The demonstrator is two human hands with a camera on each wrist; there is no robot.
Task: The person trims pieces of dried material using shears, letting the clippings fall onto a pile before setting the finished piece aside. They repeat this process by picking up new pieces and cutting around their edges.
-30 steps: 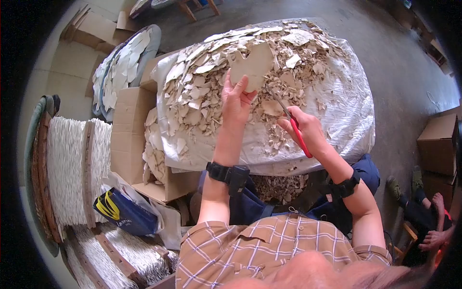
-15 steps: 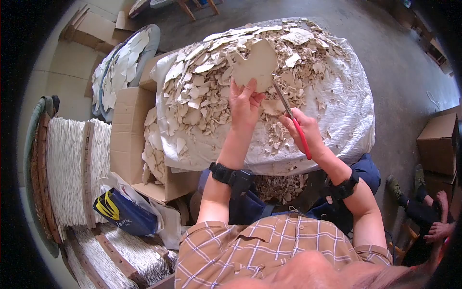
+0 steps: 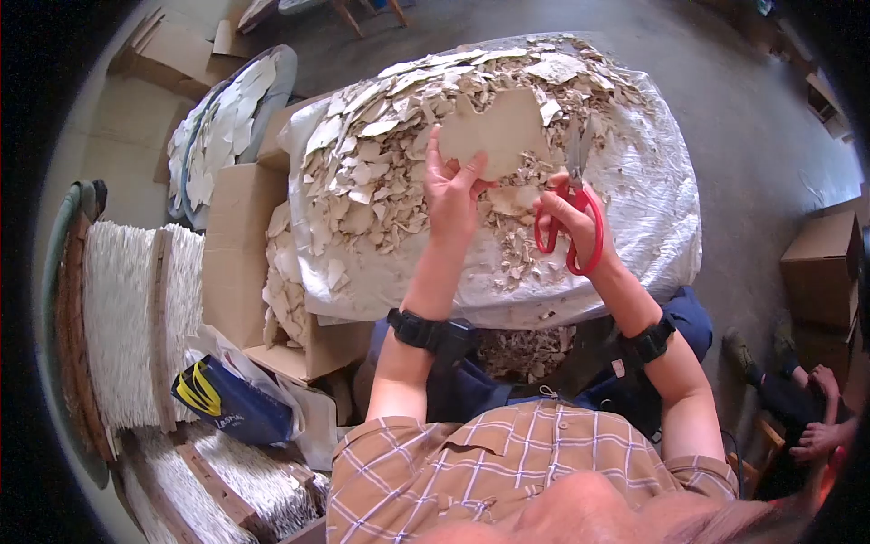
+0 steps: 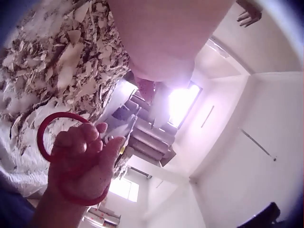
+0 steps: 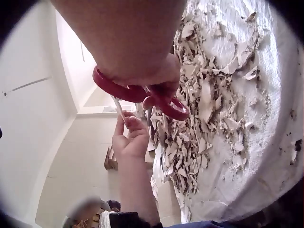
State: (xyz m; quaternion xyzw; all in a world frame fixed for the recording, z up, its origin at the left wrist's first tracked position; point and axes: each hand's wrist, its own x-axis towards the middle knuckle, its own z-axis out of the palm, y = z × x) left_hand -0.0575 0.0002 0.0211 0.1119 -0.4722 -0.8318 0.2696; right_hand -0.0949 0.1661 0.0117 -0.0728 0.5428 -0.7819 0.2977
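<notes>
My left hand (image 3: 453,198) pinches a pale, flat, stiff sheet (image 3: 498,136) by its lower edge, thumb on the near face. A notch cuts into the sheet's far left edge. To its right, my right hand (image 3: 577,220) grips scissors with red handles (image 3: 595,238), the blades (image 3: 577,150) pointing away from me, apart from the sheet. In the left wrist view the right hand's fingers curl at the red handle loops (image 4: 42,137). In the right wrist view, the left hand (image 5: 133,140) holds the sheet nearly edge-on.
Beneath the hands, pale scraps (image 3: 376,181) heap over a table covered in white plastic sheeting (image 3: 648,218). An open cardboard box (image 3: 237,236) stands at its left, near a blue bag (image 3: 237,403) and stacked white sheets (image 3: 127,317). Another person (image 3: 807,408) sits at the right.
The sheet has turned clockwise in the left hand. The right hand has rolled over and drawn the scissors right, off the sheet's edge, so both red loops show.
</notes>
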